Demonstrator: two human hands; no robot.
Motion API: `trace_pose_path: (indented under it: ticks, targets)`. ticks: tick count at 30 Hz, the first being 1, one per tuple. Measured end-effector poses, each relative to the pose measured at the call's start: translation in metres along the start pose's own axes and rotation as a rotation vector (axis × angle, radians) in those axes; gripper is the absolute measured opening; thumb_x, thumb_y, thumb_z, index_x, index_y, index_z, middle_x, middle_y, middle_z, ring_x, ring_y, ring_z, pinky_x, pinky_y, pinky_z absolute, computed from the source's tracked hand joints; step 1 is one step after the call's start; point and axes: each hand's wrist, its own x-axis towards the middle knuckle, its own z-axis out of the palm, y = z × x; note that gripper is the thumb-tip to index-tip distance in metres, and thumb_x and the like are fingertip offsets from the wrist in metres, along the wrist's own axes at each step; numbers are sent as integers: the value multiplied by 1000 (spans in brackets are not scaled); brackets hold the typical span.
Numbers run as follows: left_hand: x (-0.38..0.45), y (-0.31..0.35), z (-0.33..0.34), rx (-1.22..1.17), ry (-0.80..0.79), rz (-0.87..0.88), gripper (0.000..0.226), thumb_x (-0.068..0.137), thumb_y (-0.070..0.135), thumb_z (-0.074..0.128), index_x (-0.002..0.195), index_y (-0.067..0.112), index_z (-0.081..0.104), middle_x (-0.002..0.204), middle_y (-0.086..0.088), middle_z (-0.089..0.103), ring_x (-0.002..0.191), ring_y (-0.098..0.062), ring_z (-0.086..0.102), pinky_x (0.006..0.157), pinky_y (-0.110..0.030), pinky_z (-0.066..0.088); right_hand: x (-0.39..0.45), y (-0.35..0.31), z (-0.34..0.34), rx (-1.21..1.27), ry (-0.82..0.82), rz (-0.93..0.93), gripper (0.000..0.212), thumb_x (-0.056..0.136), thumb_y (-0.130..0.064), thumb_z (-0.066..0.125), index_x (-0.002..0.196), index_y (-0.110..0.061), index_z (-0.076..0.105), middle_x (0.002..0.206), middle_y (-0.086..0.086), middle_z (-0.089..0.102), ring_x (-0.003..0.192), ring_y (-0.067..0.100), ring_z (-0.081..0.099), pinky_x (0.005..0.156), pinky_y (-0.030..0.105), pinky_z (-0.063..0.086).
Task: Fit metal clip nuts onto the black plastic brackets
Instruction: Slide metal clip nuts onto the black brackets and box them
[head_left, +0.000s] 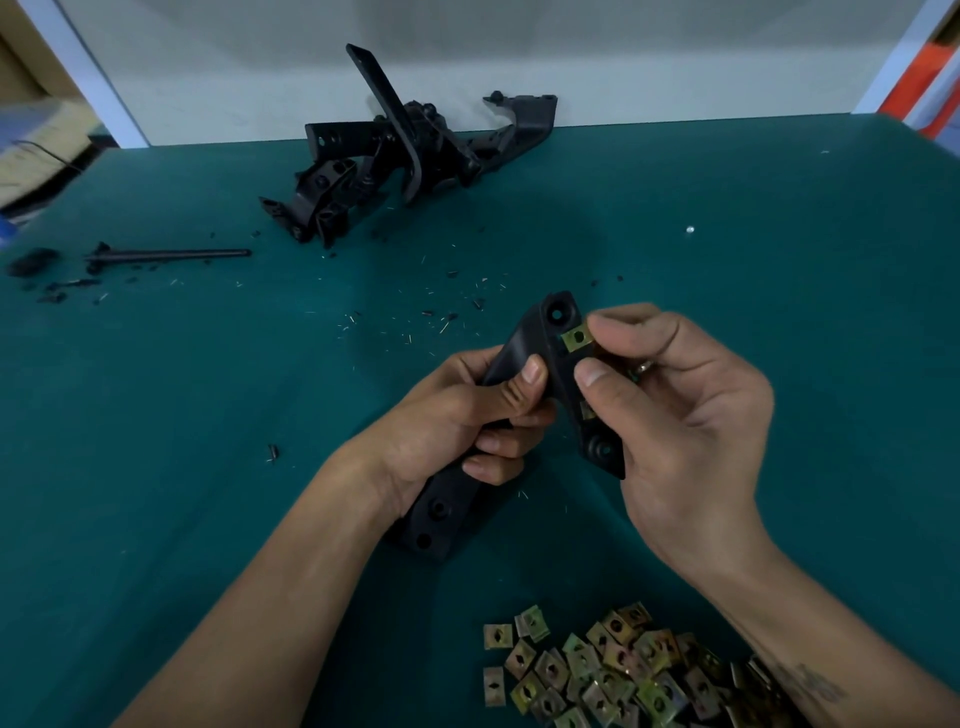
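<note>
My left hand (457, 421) grips a black plastic bracket (550, 332) around its middle and holds it above the green table. The bracket's lower end (436, 514) shows two holes. My right hand (685, 415) pinches a yellowish metal clip nut (577, 339) between thumb and forefinger, against the bracket's upper edge just below a round hole. A second clip nut (587, 409) seems to sit lower on the same edge, half hidden by my thumb. A pile of several loose clip nuts (613, 670) lies at the near edge, under my right forearm.
A heap of several black brackets (395, 156) lies at the back of the green table (208, 389), against the white wall. A black rod (171, 254) and dark scraps lie at the far left. Small plastic shavings are scattered mid-table.
</note>
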Motion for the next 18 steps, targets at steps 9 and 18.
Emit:
trace_pose_path:
  ticks: [9,18]
  targets:
    - [-1,0,1,-33,78,28,17,96,23,58,80,17,59,69,1,39,47,-4,28,35,-15,24,2,0,-2,-113,-30,92,28,82,-10,77,108,-19,69,98,-7,74,94,9,71,81,18,53]
    - [0,0,3,3,50,13,25,98,20,56,74,18,62,66,3,41,48,-5,28,37,-17,21,17,-4,-23,-881,-181,-404,34,89,-34,77,92,-3,64,86,1,58,77,16,54,70,24,45]
